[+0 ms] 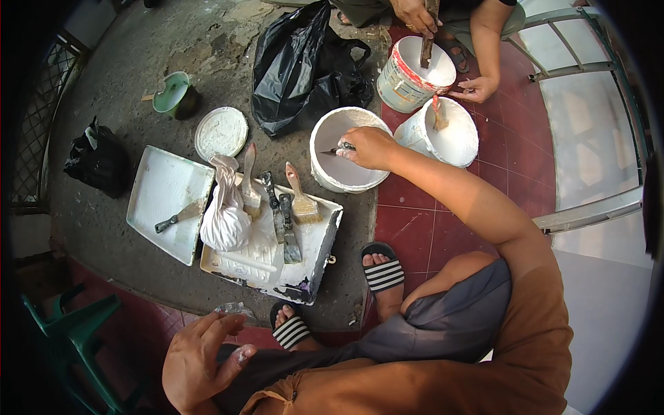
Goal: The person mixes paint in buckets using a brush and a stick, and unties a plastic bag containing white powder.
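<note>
My right hand (370, 148) is closed round the dark handle of what looks like a putty knife (332, 151), over the mouth of a white bucket (344, 181). The bucket's inner wall is coated white, and its bottom is partly hidden by my hand. Over my lap, my left hand (202, 360) is raised with its fingers apart and holds nothing; white smears mark its thumb. In front of it lies a white paint tray (294, 287) bearing two brushes (304, 200), several scrapers (289, 235) and a tied whitish cloth bag (225, 228).
Another tray (169, 235) with a scraper, a round white lid (221, 133) and a green container (176, 95) sit left. A black plastic bag (290, 69) lies beyond. Opposite, a person's hand (417, 17) grips a stick in a red-rimmed bucket (401, 86), beside a white bucket (453, 149) with a brush.
</note>
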`<state>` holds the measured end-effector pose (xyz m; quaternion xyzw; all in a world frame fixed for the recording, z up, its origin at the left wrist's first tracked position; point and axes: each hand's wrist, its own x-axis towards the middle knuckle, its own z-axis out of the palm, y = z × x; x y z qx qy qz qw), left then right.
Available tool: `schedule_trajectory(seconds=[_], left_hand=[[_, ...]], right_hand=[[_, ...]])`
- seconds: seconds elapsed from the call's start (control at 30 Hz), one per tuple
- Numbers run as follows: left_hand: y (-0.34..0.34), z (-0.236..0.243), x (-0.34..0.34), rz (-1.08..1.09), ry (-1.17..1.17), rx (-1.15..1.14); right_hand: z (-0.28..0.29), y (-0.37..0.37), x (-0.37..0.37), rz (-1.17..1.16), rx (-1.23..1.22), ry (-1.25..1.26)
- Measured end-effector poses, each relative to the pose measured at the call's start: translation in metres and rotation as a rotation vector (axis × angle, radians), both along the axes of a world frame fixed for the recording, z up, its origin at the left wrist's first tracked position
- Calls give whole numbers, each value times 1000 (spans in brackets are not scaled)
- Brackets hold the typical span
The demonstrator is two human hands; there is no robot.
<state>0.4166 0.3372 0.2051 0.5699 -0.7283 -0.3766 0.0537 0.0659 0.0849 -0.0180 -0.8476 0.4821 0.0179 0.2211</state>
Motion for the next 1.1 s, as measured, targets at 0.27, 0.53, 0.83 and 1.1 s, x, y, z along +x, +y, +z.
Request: schedule_trajectory(seconds=[0.27, 0.53, 0.83, 1.1], left_hand=[[2, 2, 0, -3, -11, -13], [4, 2, 0, 11, -20, -10], [4, 1, 2, -12, -17, -16], [4, 2, 0, 6, -3, -7]], right_hand=[[16, -2, 0, 23, 231, 160], [7, -4, -4, 48, 49, 117], [9, -11, -12, 17, -84, 190], [14, -14, -16, -14, -167, 225]])
